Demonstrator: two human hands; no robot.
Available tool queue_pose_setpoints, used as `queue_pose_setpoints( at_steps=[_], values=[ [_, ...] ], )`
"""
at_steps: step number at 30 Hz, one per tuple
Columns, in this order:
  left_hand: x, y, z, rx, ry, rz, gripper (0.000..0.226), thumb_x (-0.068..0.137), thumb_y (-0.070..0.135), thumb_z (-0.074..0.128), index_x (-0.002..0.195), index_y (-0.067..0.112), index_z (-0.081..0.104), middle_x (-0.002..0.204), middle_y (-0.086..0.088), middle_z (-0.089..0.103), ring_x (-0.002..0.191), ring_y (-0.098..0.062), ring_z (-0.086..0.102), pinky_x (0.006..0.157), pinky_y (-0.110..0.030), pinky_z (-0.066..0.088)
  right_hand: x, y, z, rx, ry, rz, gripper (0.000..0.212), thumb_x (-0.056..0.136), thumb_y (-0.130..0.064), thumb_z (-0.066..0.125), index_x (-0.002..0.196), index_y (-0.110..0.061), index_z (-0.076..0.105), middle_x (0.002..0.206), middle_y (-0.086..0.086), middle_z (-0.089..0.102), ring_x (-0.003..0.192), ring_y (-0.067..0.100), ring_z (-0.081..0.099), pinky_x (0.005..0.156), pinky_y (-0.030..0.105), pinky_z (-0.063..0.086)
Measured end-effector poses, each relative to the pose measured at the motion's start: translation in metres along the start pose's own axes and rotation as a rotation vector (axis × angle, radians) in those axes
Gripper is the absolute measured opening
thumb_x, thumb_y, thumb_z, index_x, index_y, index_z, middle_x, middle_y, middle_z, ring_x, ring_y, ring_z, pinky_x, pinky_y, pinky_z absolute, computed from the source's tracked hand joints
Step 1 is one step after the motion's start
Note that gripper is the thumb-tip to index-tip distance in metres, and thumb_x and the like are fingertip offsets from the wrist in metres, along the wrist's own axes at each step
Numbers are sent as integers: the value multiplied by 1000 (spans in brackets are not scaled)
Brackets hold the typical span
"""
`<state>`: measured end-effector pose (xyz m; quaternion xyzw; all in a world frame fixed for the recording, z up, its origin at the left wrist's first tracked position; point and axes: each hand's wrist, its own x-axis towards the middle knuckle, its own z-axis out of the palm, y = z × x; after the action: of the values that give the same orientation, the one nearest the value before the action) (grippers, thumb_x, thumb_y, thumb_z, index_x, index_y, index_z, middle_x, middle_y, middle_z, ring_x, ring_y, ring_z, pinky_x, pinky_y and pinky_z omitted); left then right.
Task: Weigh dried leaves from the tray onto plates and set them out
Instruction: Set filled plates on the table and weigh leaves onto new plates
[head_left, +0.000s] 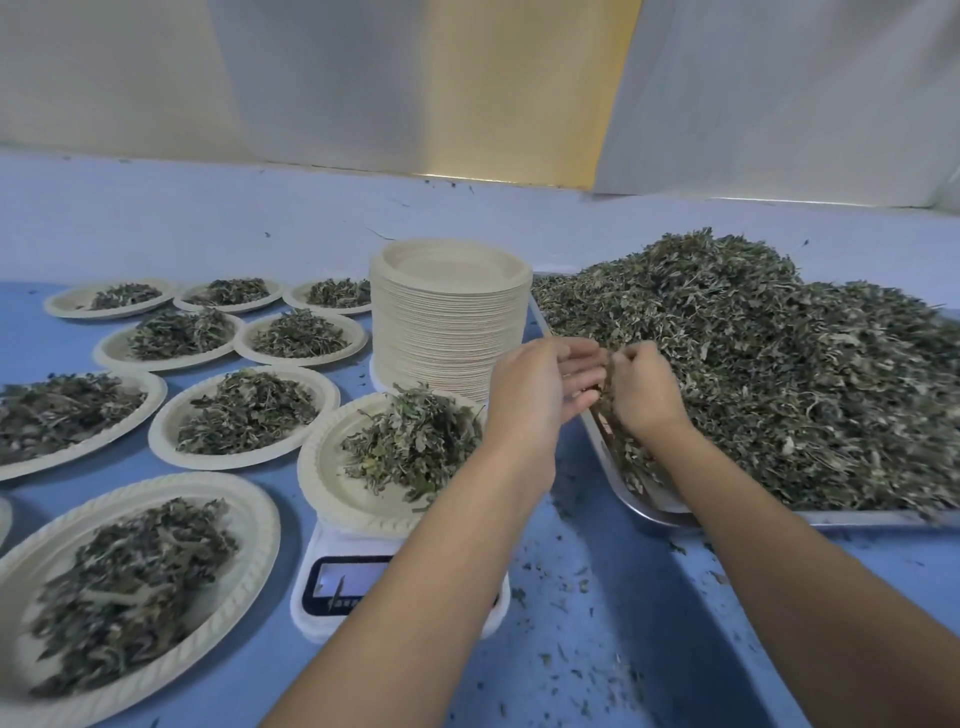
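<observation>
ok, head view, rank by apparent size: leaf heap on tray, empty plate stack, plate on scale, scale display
1. leaf heap
2-3. empty plate stack and plate on scale: about alike, plate nearer the camera, so unranked
4. scale display, partly hidden

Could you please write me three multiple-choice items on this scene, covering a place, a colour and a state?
1. Where does the filled plate nearest the tray stand? A on the scale; B on a chair; C on the floor.
2. What colour is the table? A red; B blue; C green.
3. How is the left hand? A clenched; B gripping a cup; C open.
Answers: 1 A, the scale's display shows below the plate; 2 B, its bare surface is blue; 3 C, its fingers are straight.
</observation>
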<state>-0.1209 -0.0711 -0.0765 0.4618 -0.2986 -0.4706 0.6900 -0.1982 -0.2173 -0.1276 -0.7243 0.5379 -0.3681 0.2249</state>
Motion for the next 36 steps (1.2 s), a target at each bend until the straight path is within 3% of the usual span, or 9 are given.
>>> queue_pose_setpoints(
  at_steps=[3, 9, 13, 16, 23, 27, 29, 33, 36],
  values=[
    [-5, 11, -11, 85, 101, 97, 28, 97, 11, 39, 87, 11, 64, 109, -6, 67, 103, -14, 62, 87, -27, 51, -7, -23, -4, 283, 39, -33, 29, 101, -20, 35, 118, -3, 51, 97, 6, 58, 79, 19, 53, 66, 31, 39],
    [-2, 30, -52, 128, 283, 247, 25, 99, 22, 38, 111, 17, 59, 116, 3, 61, 108, -10, 57, 96, -28, 44, -61, -99, 5, 474, -190, -324, 19, 102, -26, 39, 111, -16, 52, 93, -16, 54, 69, -16, 53, 55, 1, 38],
    [-1, 39, -77, 60, 310, 204, 26, 99, 25, 40, 114, 15, 59, 123, -4, 61, 114, -18, 56, 97, -34, 44, -82, -124, 23, 549, -295, -360, 13, 99, -23, 47, 100, -20, 59, 92, -11, 62, 77, -5, 54, 67, 6, 41],
    [-3, 43, -90, 72, 266, 152, 26, 98, 25, 43, 118, 16, 57, 126, -5, 60, 119, -22, 54, 101, -40, 41, -91, -129, 34, 589, -344, -376, 12, 97, -17, 51, 94, -23, 62, 90, -8, 66, 85, 3, 59, 84, 23, 45],
    [-7, 49, -99, 99, 167, 170, 21, 95, 5, 49, 109, 18, 59, 100, -6, 65, 83, -14, 62, 86, -37, 51, -97, -131, 35, 525, -324, -488, 23, 92, -9, 57, 105, -27, 63, 100, -19, 64, 101, 1, 59, 95, 30, 48],
    [-7, 49, -104, 121, 159, 175, 24, 92, 1, 55, 111, 13, 63, 89, -7, 62, 69, -10, 60, 69, -27, 54, -96, -127, 36, 510, -314, -431, 38, 90, -13, 61, 121, -33, 52, 107, -3, 61, 94, 12, 62, 88, 37, 51],
    [-7, 49, -105, 166, 175, 188, 19, 90, 1, 57, 98, 15, 67, 84, -5, 60, 72, -12, 59, 73, -29, 56, -95, -126, 35, 521, -318, -418, 40, 89, -16, 64, 121, -33, 49, 100, -5, 57, 90, 7, 61, 86, 33, 52],
    [-5, 49, -108, 179, 239, 214, 20, 89, -2, 58, 84, 14, 69, 85, -6, 64, 79, -15, 64, 73, -27, 58, -95, -127, 32, 481, -313, -460, 32, 86, -15, 67, 111, -30, 52, 97, -19, 54, 87, -19, 50, 76, 2, 39],
    [-3, 50, -113, 114, 268, 229, 19, 88, -4, 58, 84, 12, 68, 94, -14, 67, 86, -21, 68, 71, -25, 57, -94, -126, 29, 490, -338, -416, 26, 88, -16, 65, 110, -27, 58, 102, -16, 59, 97, -8, 55, 84, 9, 43]
  ],
)
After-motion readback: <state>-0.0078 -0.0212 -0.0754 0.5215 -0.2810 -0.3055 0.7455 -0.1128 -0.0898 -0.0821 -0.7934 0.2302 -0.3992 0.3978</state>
